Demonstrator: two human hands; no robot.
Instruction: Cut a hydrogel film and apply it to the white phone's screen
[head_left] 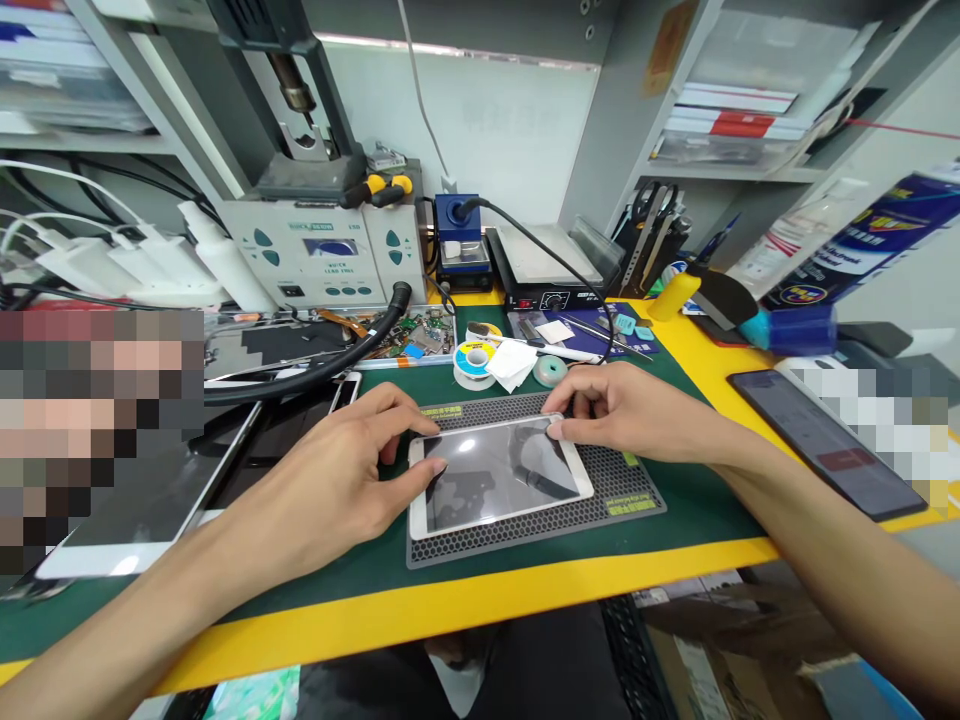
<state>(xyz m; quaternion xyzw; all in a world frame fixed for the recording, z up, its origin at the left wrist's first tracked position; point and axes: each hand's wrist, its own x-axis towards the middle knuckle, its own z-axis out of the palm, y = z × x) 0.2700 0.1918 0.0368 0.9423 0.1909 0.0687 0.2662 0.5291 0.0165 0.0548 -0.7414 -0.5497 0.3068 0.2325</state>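
Note:
A small white-framed tablet [499, 475] lies screen up, slightly turned, on a grey honeycomb-patterned mat [634, 485]. Its dark screen reflects the light. At its left end, my left hand [360, 455] holds it, the thumb on the screen side and the index finger at the far edge. My right hand [611, 405] pinches the far right corner between thumb and fingers. Some fingertips of both hands are hidden behind the hands. Just beyond the tablet are a solder spool [474, 362], a folded white paper [512, 362] and a round pale-green roll [550, 371].
Larger tablets, one a white-framed tablet [150, 500], lie to the left. Behind stand a tray of circuit boards [416, 335], a hot air station [322, 255] with its black hose [367, 345], and a hot plate [551, 260]. A black phone [825, 440] lies at right.

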